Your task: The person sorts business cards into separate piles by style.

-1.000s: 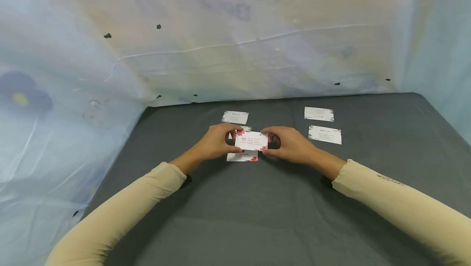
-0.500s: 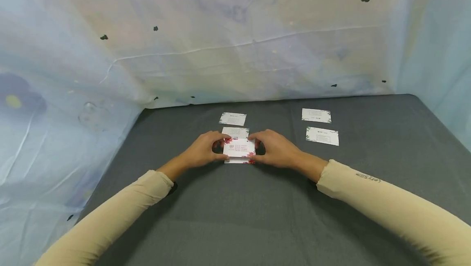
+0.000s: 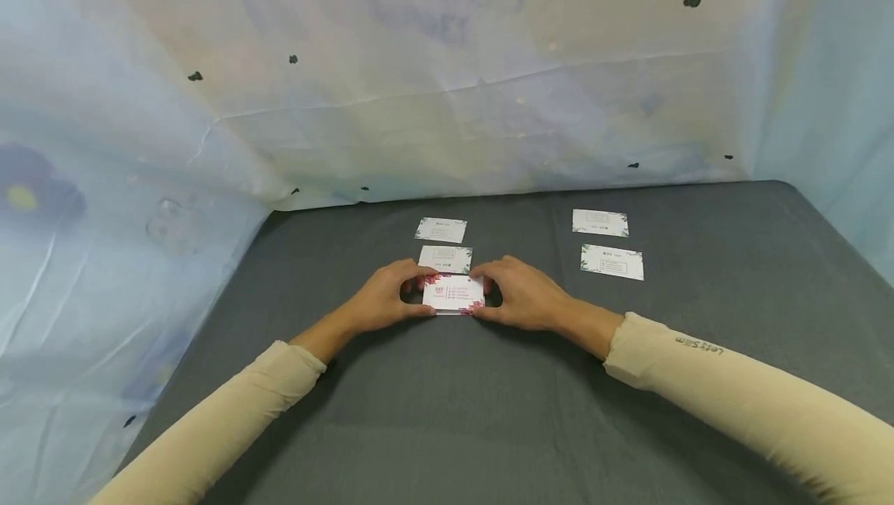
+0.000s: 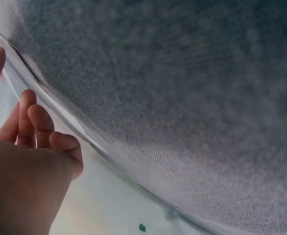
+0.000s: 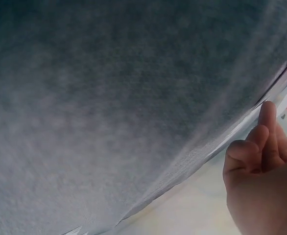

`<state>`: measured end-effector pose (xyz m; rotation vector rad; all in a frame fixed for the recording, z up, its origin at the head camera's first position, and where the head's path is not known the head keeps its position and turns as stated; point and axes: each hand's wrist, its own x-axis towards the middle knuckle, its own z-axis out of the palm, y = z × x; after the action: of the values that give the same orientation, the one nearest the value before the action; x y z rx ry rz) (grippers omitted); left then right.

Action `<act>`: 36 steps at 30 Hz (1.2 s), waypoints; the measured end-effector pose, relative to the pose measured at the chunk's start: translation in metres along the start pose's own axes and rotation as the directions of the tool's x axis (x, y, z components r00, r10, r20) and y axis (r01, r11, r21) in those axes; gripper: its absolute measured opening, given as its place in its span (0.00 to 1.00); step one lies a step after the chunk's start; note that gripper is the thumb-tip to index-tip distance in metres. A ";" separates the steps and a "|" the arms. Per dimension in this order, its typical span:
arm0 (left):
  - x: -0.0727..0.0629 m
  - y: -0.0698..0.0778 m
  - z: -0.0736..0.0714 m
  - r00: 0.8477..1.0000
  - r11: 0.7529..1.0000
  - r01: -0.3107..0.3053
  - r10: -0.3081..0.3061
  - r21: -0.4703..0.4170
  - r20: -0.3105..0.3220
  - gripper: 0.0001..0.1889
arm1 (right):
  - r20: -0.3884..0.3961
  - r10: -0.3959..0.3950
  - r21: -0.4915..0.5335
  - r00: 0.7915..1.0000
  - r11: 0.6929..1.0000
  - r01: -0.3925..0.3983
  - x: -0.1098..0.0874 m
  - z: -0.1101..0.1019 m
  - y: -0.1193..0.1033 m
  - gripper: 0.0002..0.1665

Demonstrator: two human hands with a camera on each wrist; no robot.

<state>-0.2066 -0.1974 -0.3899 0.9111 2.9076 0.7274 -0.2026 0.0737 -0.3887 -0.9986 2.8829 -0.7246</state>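
Note:
A white business card with pink-red flowers at its corners (image 3: 454, 293) lies between my hands in the head view, close over another card whose lower edge just shows beneath it. My left hand (image 3: 384, 297) pinches its left end between thumb and fingers. At the right end, my right hand (image 3: 520, 295) pinches it the same way. Just behind is a green-leaf business card (image 3: 445, 258). In the left wrist view the left hand (image 4: 33, 152) shows its curled fingers; the right hand (image 5: 263, 166) appears likewise in the right wrist view.
Farther back on the dark grey cloth (image 3: 447, 412) lies another leaf-patterned card (image 3: 441, 230). To the right are two more, a rear card (image 3: 600, 223) and a nearer card (image 3: 611, 261). A pale patterned curtain (image 3: 447, 102) rises behind the table and along the sides.
Both hands have moved left and down with the flowered card, which now covers most of the card beneath it. The leaf-patterned card behind has come into fuller view.

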 end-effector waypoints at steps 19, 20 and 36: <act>-0.003 0.000 0.001 0.996 1.000 0.026 -0.026 0.003 0.082 0.32 | 0.008 0.011 0.004 1.000 1.000 -0.011 -0.003 0.001 0.000 0.29; -0.004 0.000 0.001 0.996 0.999 0.036 -0.037 0.008 0.086 0.32 | 0.014 0.008 0.001 1.000 1.000 -0.008 -0.003 0.002 0.000 0.29; -0.003 -0.001 0.002 0.990 0.995 0.086 -0.091 0.048 0.105 0.31 | 0.056 0.031 -0.002 0.998 1.000 -0.031 -0.001 0.004 0.001 0.31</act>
<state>-0.2041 -0.1993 -0.3932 0.7921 2.8588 0.5925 -0.2018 0.0734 -0.3929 -0.9557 2.8440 -0.6820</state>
